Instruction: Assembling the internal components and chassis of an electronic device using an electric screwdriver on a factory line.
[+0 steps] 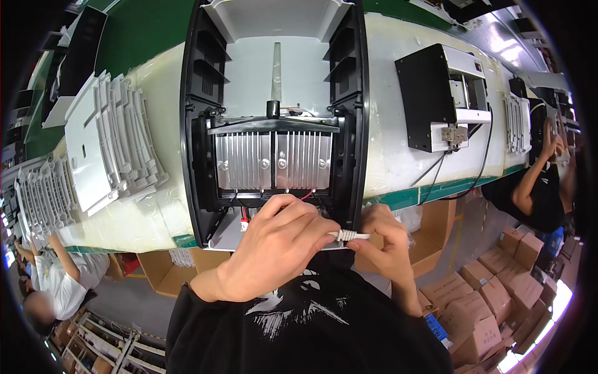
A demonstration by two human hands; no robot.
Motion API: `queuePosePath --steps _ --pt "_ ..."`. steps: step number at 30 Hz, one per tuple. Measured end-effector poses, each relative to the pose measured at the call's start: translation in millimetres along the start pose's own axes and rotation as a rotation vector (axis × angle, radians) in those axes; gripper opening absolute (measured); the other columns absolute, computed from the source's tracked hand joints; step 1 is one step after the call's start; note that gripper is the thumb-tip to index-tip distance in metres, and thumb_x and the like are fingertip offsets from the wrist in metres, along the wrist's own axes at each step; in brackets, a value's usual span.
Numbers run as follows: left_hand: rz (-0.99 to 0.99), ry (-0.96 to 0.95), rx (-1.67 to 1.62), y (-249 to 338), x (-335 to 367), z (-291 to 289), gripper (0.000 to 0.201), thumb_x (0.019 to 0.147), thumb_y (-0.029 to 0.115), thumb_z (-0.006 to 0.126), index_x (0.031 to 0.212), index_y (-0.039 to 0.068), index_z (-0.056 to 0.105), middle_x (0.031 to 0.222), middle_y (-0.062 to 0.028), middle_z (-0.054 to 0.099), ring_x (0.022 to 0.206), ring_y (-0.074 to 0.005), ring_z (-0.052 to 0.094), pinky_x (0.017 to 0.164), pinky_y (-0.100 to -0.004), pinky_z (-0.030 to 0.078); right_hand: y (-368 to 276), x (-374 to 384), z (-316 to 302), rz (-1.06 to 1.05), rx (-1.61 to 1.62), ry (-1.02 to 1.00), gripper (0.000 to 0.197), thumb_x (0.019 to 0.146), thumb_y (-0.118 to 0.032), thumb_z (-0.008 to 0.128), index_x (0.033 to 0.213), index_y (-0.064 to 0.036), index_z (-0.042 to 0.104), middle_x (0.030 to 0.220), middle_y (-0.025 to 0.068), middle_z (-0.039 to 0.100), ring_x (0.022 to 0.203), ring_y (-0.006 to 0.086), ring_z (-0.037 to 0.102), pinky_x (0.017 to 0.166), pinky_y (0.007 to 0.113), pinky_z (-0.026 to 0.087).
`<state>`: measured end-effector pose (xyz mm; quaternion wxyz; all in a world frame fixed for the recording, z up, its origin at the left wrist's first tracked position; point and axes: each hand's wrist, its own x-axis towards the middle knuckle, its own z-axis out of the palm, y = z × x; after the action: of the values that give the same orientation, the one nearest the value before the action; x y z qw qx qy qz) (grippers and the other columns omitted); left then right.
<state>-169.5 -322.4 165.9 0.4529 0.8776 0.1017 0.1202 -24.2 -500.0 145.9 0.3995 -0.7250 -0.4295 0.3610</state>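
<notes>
A white cable with a ribbed strain relief (351, 235) runs between my two hands, just off the near edge of a black-framed housing (188, 156). My left hand (277, 240) is closed on one end of the cable, its fingertips hiding that end. On the other side my right hand (386, 240) pinches the cable between thumb and fingers. Inside the housing sit two finned metal heat sinks (244, 161), with a white panel (252, 68) beyond them. A small white connector on red wires (244, 223) hangs near my left hand.
Stacked white plastic panels (93, 149) stand at the left of the table. To the right is a black and white metal unit (430, 100) with loose black cables. Cardboard boxes (473, 311) fill the lower right. Other people work at the far left and far right.
</notes>
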Motion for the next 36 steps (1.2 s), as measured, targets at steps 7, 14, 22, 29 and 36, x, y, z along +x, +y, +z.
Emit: queuePosePath --steps 7,14,22,29,36 --pt "0.036 0.051 0.053 -2 -7 15 0.022 0.063 0.003 0.073 0.084 0.005 0.065 0.081 -0.0014 0.062 0.084 -0.0196 0.058 0.079 -0.0365 0.044 1 1 0 0.217 0.315 -0.016 0.026 0.064 -0.004 0.077 0.061 -0.0031 0.052 0.063 0.0036 0.048 0.063 0.0150 0.041 0.066 0.030 0.028" --pt "0.045 0.094 0.215 9 -9 28 0.026 0.058 0.002 0.069 0.083 0.004 0.066 0.081 -0.0025 0.061 0.083 -0.0196 0.057 0.077 -0.0362 0.044 17 12 -6 0.444 0.498 -0.130 0.029 0.066 -0.010 0.077 0.056 -0.0029 0.051 0.055 0.0021 0.044 0.060 0.0146 0.038 0.062 0.031 0.027" --pt "-0.007 0.273 0.124 -1 -19 -10 0.020 0.066 0.001 0.068 0.085 0.004 0.067 0.090 -0.0061 0.064 0.090 -0.0236 0.060 0.077 -0.0349 0.046 36 3 11 0.276 0.523 0.030 0.030 0.061 -0.009 0.075 0.082 -0.0011 0.055 0.079 0.0040 0.052 0.078 0.0136 0.047 0.072 0.025 0.036" --pt "-0.336 0.675 -0.577 -88 -45 -43 0.057 0.089 0.029 0.045 0.135 -0.005 0.038 0.140 -0.0184 0.039 0.131 -0.0258 0.034 0.110 -0.0347 0.020 -5 22 27 0.099 0.284 0.215 0.059 0.080 -0.009 0.052 0.134 0.0083 0.036 0.129 0.0166 0.048 0.113 0.0217 0.048 0.100 0.031 0.033" --pt "-0.398 0.679 -0.717 -62 -54 1 0.064 0.094 0.033 0.036 0.143 -0.005 0.019 0.149 -0.0166 0.022 0.139 -0.0245 0.017 0.113 -0.0338 0.011 -7 27 11 0.133 0.217 0.194 0.050 0.089 -0.013 0.048 0.134 0.0075 0.038 0.121 0.0138 0.056 0.106 0.0170 0.052 0.095 0.029 0.037"
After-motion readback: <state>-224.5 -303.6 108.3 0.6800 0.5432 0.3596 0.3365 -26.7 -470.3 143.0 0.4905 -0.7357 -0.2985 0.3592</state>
